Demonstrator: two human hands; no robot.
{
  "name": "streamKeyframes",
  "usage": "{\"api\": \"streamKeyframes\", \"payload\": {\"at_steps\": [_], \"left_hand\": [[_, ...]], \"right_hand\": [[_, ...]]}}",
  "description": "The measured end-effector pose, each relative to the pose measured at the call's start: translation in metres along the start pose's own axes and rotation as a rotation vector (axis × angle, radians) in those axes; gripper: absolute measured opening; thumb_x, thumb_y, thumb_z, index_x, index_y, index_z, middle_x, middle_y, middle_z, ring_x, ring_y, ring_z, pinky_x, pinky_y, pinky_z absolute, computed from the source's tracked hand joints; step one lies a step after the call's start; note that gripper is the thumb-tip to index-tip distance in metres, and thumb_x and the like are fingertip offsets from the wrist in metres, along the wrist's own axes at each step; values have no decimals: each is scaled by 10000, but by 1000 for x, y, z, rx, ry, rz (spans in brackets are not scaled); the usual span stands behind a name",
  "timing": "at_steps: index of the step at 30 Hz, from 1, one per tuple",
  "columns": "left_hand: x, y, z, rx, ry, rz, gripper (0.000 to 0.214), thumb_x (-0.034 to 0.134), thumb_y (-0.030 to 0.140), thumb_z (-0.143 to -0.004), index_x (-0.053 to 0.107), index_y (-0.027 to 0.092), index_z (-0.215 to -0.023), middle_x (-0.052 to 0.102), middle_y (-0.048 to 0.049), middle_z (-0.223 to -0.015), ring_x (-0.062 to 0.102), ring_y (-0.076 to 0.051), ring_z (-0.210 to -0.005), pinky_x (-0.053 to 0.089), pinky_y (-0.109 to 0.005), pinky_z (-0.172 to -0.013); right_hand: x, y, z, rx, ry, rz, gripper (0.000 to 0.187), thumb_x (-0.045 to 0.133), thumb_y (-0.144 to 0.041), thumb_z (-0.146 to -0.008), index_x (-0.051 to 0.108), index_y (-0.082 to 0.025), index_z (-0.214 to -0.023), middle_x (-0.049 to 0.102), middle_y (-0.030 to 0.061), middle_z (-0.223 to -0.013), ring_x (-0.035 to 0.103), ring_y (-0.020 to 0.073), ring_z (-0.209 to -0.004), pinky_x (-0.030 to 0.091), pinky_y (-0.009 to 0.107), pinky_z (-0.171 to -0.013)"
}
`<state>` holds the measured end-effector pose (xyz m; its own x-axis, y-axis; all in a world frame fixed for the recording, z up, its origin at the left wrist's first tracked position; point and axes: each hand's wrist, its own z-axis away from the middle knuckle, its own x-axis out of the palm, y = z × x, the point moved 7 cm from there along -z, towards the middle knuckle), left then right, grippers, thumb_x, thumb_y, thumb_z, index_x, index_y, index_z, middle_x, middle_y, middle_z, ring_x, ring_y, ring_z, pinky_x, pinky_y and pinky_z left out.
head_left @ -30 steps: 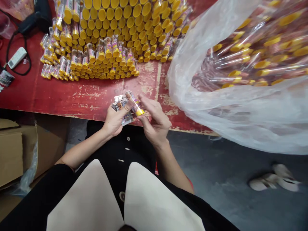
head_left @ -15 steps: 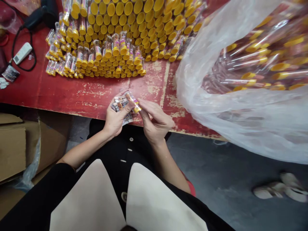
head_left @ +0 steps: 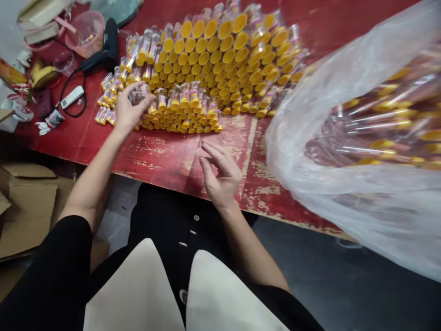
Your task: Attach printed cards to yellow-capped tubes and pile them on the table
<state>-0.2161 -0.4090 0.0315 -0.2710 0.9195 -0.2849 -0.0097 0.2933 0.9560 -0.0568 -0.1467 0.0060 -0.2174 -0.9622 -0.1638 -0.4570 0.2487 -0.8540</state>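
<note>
My left hand (head_left: 127, 111) reaches to the left part of a stack of small clear tubes with yellow ends (head_left: 213, 57). Its thumb and fingers close around a small clear printed packet (head_left: 138, 94), partly covered by the fingers; whether it touches the stack I cannot tell. My right hand (head_left: 223, 177) hovers over the front of the red table (head_left: 161, 156), fingers curved and apart from the thumb, holding nothing. In front of the main stack is a lower pile of the same tubes (head_left: 186, 112), some standing on top with printed wrappers.
A large translucent plastic bag (head_left: 285, 142) full of yellow-ended tubes fills the right side. On the left lie a black handheld device (head_left: 109, 48) with a cable, a white power strip (head_left: 72, 97) and a pink basket (head_left: 93, 23). Cardboard boxes (head_left: 31, 211) stand below the table's left edge.
My left hand has moved from beside the right hand, away and leftward to the stack. My right hand has let go of the yellow-ended tube. The view has shifted, showing more on the left.
</note>
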Motion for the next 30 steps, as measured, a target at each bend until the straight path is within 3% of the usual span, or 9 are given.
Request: {"api": "streamKeyframes", "payload": {"at_steps": [3, 6, 10, 13, 16, 20, 23, 26, 30], "left_hand": [[0, 12, -43, -28, -157, -87, 334, 907, 232, -676, 696, 158, -925, 648, 51, -666, 662, -209, -960, 344, -704, -1157], [4, 20, -52, -20, -238, -167, 177, 798, 330, -816, 701, 216, -911, 687, 53, -710, 685, -254, -1092, 337, -718, -1154], [5, 28, -17, -164, -162, 148, 99, 592, 282, -980, 646, 200, -983, 723, 75, -680, 690, -140, -1082, 558, -385, -988], [30, 23, 49, -438, -212, 381, 121, 595, 119, -950, 649, 226, -938, 765, 77, -741, 721, -100, -897, 605, -156, -694], [63, 11, 116, -597, -184, 587, 189, 546, 40, -951, 679, 174, -933, 775, 15, -780, 718, -76, -728, 602, -163, -653], [114, -10, 174, -763, -187, 815, 76, 656, 78, -896, 687, 140, -927, 759, -14, -800, 745, -120, -772, 626, -271, -803], [138, -15, 188, -769, -115, 956, 14, 694, 138, -887, 685, 134, -876, 753, -15, -840, 749, -126, -858, 594, -280, -896], [149, -15, 195, -772, -72, 986, 49, 725, 146, -860, 680, 129, -865, 740, -9, -821, 740, -118, -856, 581, -259, -895], [142, -20, 200, -691, -7, 941, 194, 795, 134, -778, 685, 157, -937, 737, 5, -861, 733, -144, -943, 562, -290, -920]], "right_hand": [[-55, 13, -5, -10, 57, 157, 347, 587, -224, -949, 667, -274, -1283, 719, 73, -1234, 712, 189, -1097, 643, 339, -853], [-147, 54, -38, 9, 197, 465, 291, 556, -247, -961, 700, -219, -1212, 735, 81, -1152, 707, 183, -1057, 613, 341, -865], [-262, 137, -111, 140, 255, 776, 227, 683, -296, -863, 718, -126, -717, 696, 58, -775, 697, 173, -921, 541, 392, -952], [-290, 181, -148, 194, 201, 750, 445, 792, -319, -764, 500, -183, -457, 642, 30, -657, 688, 178, -964, 514, 386, -974], [-282, 185, -147, 253, 87, 711, 515, 806, -265, -755, 401, -219, -440, 613, 44, -618, 687, 169, -959, 491, 337, -933], [-228, 113, -97, 195, 51, 520, 69, 689, -289, -873, 633, -263, -841, 693, 71, -956, 630, 104, -879, 472, 253, -803], [-138, 54, -42, 269, -41, 155, 200, 782, -358, -796, 660, -232, -893, 622, -8, -771, 506, 69, -596, 406, 228, -532], [-55, 35, 1, 429, -52, -45, 310, 839, -400, -719, 670, -179, -858, 565, -58, -672, 425, 34, -522, 374, 180, -487], [-26, 44, 18, 473, 84, -139, 288, 786, -428, -772, 657, -173, -815, 609, -41, -711, 487, 43, -564, 455, 182, -556]]}}
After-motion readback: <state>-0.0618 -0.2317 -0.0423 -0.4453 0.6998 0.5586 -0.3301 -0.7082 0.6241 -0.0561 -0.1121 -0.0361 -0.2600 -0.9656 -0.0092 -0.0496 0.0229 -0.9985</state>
